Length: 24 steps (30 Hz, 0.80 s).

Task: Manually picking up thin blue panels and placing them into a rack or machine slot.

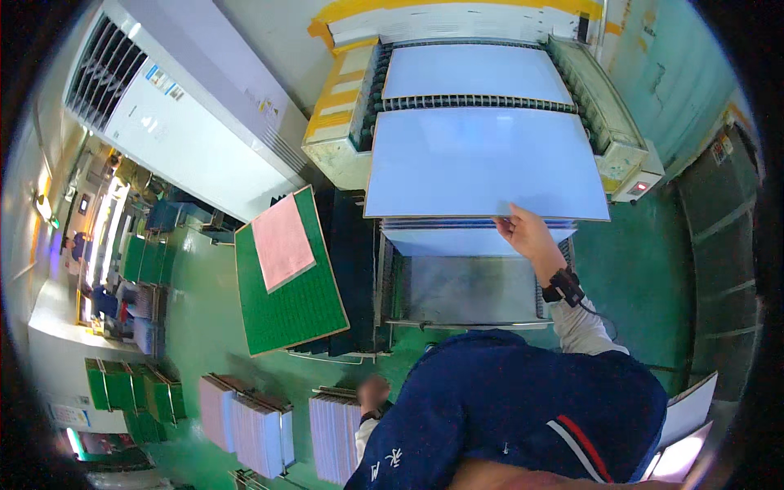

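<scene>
A large pale blue-white panel lies with its far part at the roller machine and its near edge over a stack of similar panels. At that near edge, right of the middle, my right hand pinches the panel with the fingers partly beneath it. A second pale panel rests farther back, beyond a roller. Low in the view, my left hand is blurred beside a rack of upright panels. Whether its fingers touch one of them cannot be made out.
The roller machine has side walls and yellow tape. Left of it, a green board carries a pink sheet. A tall white air conditioner leans into view. More racked panels stand lower left. A grey partition is right.
</scene>
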Tool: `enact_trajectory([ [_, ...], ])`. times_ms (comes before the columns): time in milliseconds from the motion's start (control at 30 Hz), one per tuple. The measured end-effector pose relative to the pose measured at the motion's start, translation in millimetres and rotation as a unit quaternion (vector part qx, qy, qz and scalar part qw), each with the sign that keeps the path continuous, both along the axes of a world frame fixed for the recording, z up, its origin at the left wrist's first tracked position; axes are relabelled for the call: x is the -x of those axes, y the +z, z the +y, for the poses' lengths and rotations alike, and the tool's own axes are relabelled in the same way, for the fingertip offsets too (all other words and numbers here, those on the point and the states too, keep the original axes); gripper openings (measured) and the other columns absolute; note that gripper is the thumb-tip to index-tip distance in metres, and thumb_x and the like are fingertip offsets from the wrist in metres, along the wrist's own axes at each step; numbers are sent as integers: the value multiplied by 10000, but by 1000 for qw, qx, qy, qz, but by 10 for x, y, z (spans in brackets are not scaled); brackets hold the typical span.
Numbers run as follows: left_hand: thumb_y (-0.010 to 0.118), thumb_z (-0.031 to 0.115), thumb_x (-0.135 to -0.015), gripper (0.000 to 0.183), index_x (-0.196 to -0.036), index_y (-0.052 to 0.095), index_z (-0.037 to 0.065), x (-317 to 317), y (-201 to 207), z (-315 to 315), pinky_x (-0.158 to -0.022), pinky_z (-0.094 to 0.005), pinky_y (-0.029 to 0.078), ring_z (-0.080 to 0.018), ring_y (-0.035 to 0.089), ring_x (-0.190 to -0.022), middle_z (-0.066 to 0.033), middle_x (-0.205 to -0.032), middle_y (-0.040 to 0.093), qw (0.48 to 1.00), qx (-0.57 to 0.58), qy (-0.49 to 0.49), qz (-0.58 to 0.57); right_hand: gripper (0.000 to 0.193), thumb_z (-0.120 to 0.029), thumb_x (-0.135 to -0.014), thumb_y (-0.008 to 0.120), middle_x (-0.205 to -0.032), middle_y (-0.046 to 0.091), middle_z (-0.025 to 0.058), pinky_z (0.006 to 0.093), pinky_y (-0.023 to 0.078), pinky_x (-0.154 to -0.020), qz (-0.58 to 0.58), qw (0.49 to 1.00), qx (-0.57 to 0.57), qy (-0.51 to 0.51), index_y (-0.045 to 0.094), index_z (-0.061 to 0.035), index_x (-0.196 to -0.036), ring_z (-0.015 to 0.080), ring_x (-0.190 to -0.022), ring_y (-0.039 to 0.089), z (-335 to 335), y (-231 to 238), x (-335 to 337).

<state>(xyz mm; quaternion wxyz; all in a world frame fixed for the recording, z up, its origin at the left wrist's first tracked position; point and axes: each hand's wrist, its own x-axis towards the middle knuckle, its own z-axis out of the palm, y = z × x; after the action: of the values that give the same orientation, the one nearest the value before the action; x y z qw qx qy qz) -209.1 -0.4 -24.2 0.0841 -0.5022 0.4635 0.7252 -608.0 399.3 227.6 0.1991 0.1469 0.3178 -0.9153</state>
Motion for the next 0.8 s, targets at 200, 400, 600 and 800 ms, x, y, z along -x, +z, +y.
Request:
enact_trajectory([
  [200, 516, 329, -869, 299, -905, 518, 32, -251, -73, -35, -470, -370, 473, -251, 614, -669, -110, -798, 594, 949, 222, -201, 99, 235, -169, -845, 565, -946, 567, 151, 322, 485, -744, -16, 1000, 1, -13, 507, 21, -970, 233, -837, 557, -2, -91, 259],
  [400, 539, 301, -850, 262, -960, 525, 64, -167, 325, 156, -513, -390, 476, -282, 608, -690, -127, -849, 600, 707, 526, -461, 102, 246, -173, -841, 566, -914, 582, 148, 325, 490, -728, -2, 1000, -7, -28, 512, 30, -969, 229, -811, 570, -4, -188, 457],
  [600, 530, 303, -859, 251, -957, 525, 73, -52, 622, 340, -537, -376, 485, -272, 600, -678, -108, -846, 599, 713, 532, -440, 122, 238, -160, -843, 556, -915, 578, 152, 332, 489, -752, -9, 999, -11, -34, 511, 33, -974, 240, -817, 571, 8, -75, 611],
  [800, 520, 302, -867, 246, -946, 527, 69, 2, 638, 414, -553, -358, 487, -256, 594, -672, -96, -835, 598, 799, 458, -374, 105, 253, -157, -837, 564, -941, 563, 169, 336, 499, -764, -8, 999, -15, -34, 504, 50, -970, 250, -821, 569, 74, -187, 831],
])
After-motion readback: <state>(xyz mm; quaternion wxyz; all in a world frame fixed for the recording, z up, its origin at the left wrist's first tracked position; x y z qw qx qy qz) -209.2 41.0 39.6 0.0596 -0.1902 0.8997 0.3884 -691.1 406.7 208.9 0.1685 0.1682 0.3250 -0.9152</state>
